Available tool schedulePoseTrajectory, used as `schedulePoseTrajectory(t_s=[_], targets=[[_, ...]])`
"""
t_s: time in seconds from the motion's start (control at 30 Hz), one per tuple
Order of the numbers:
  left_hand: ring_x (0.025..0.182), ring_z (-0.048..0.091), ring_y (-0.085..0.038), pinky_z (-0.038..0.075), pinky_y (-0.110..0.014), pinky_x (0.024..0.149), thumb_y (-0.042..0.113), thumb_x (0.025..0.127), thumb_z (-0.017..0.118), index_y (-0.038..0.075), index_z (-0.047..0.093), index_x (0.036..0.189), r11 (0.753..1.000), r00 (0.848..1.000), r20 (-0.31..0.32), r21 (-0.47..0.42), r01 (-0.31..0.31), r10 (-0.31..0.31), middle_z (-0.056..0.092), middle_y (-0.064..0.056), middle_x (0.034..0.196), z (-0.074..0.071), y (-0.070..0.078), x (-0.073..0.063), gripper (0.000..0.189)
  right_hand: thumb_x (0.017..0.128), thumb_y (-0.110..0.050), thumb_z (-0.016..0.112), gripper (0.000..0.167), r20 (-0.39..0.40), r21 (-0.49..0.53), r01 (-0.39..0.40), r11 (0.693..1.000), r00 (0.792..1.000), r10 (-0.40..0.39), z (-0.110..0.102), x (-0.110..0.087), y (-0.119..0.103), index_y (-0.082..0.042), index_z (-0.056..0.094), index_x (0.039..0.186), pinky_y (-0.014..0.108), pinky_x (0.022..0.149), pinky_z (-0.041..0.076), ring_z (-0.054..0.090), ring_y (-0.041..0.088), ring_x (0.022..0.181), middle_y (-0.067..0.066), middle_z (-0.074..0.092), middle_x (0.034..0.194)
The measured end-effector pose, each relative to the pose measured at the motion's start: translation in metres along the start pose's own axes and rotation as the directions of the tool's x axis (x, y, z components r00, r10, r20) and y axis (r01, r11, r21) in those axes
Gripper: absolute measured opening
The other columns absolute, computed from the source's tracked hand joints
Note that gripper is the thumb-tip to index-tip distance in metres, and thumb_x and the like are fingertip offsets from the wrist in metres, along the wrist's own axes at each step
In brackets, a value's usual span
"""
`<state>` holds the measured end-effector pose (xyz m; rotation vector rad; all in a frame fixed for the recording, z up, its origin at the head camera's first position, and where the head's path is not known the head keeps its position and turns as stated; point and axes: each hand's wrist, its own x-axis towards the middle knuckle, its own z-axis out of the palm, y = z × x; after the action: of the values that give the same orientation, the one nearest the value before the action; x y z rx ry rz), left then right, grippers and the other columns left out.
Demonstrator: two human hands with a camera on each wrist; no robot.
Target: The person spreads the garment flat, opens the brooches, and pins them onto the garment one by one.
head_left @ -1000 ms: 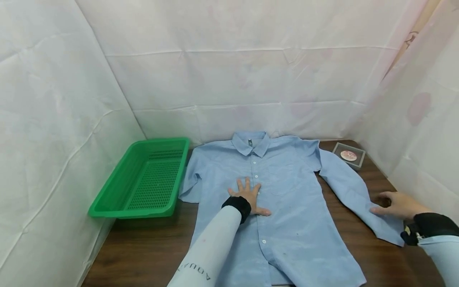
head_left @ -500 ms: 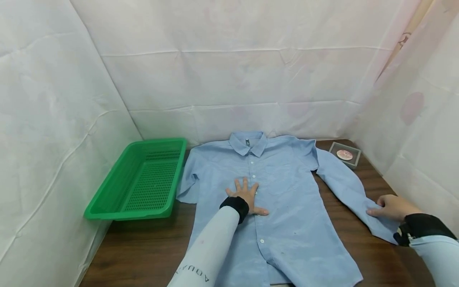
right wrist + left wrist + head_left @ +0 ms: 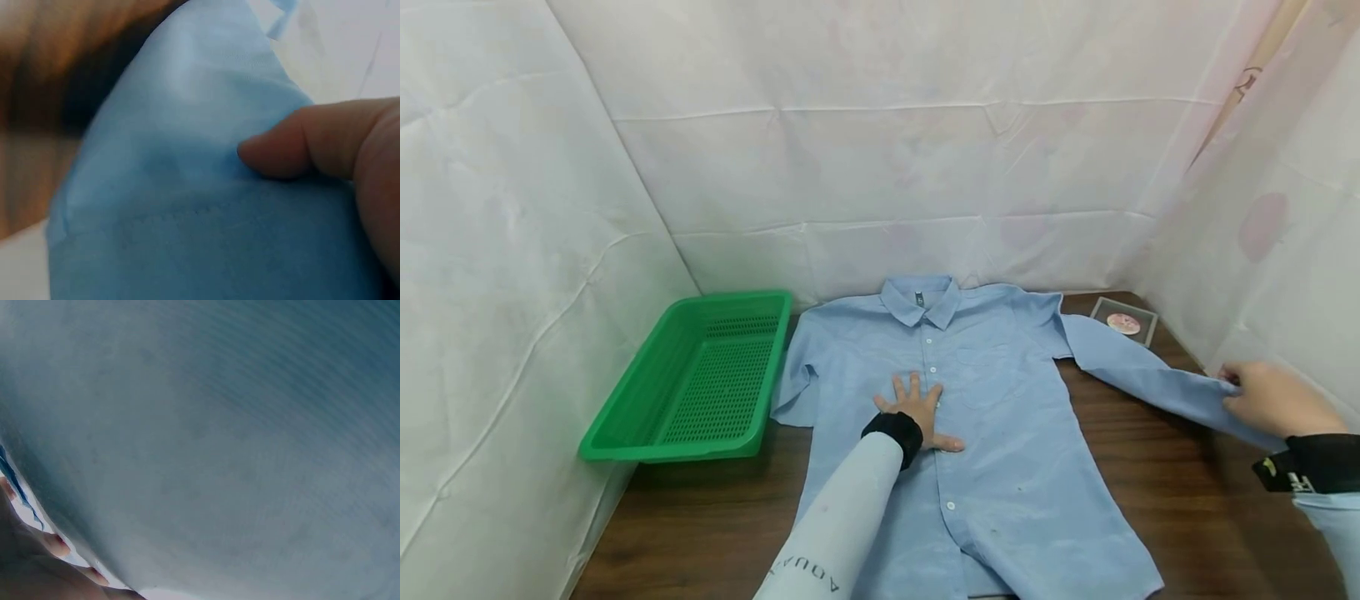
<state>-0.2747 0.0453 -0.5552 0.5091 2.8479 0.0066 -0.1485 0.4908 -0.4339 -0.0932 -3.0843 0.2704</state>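
Note:
A light blue button-up shirt (image 3: 1000, 417) lies front up on the table, collar toward the back wall. My left hand (image 3: 913, 414) rests on its front beside the buttons, fingers spread and straight. Out at the right, my right hand (image 3: 1273, 398) pinches the shirt's sleeve (image 3: 1187, 396) near its end and holds it raised off the table. In the right wrist view the thumb (image 3: 281, 150) presses on the sleeve cloth (image 3: 187, 125) by a stitched seam. Pale blue cloth fills most of the left wrist view, with a few fingertips at its lower left.
A green plastic basket (image 3: 775, 375) stands left of the shirt. Behind the sleeve, at the back right, is a small grey-rimmed box (image 3: 1142, 333) with a pink round mark. White sheets (image 3: 880, 167) hang round the dark wooden table (image 3: 700, 517).
My right hand has closed its grip on the sleeve end, then moved up and to the right, lifting the sleeve off the table. The left hand stays on the shirt front.

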Motion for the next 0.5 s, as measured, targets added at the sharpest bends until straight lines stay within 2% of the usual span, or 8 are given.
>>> schedulePoseTrajectory(t_s=[0.1,0.2,0.33,0.5], targets=[[0.143,0.003,-0.046,0.021,-0.077,0.096,0.091,0.053,0.056,0.041,0.017,0.153,1.000,1.000,-0.002,-0.005,-0.001,0.001,0.006,-0.011,0.161,0.000,-0.001,0.001,0.118,0.074,0.004,0.064,0.008,-0.028,-0.062,-0.010,0.998,1.000,0.008,-0.012,-0.004,-0.010,0.003,0.058,0.078,0.038,0.049,0.039,0.046,0.023,0.055,0.008,0.052,0.063],[0.143,0.001,-0.045,0.020,-0.077,0.096,0.092,0.054,0.055,0.042,0.017,0.153,1.000,1.000,0.006,-0.004,-0.002,0.002,0.005,-0.010,0.161,0.001,-0.002,0.002,0.118,0.072,0.006,0.067,0.012,0.009,-0.111,0.007,0.994,1.000,-0.006,-0.011,-0.009,-0.020,0.004,0.061,0.082,0.039,0.048,0.042,0.049,0.023,0.056,0.009,0.056,0.065],[0.143,0.002,-0.045,0.021,-0.077,0.096,0.092,0.054,0.055,0.041,0.017,0.153,1.000,1.000,-0.001,0.002,-0.006,0.006,0.006,-0.011,0.161,0.001,-0.002,0.003,0.117,0.071,0.005,0.072,0.016,0.115,-0.166,0.082,0.983,0.991,-0.063,0.013,-0.017,-0.036,-0.001,0.064,0.085,0.043,0.051,0.045,0.055,0.023,0.060,0.009,0.061,0.070],[0.143,0.005,-0.045,0.021,-0.077,0.096,0.091,0.055,0.055,0.041,0.018,0.153,1.000,1.000,-0.016,0.004,-0.007,0.007,0.008,-0.010,0.161,0.001,-0.002,0.003,0.117,0.075,0.001,0.070,0.013,0.252,-0.214,0.150,0.965,0.963,-0.094,0.053,-0.026,-0.050,-0.008,0.061,0.078,0.046,0.051,0.046,0.056,0.021,0.061,0.007,0.060,0.072]])
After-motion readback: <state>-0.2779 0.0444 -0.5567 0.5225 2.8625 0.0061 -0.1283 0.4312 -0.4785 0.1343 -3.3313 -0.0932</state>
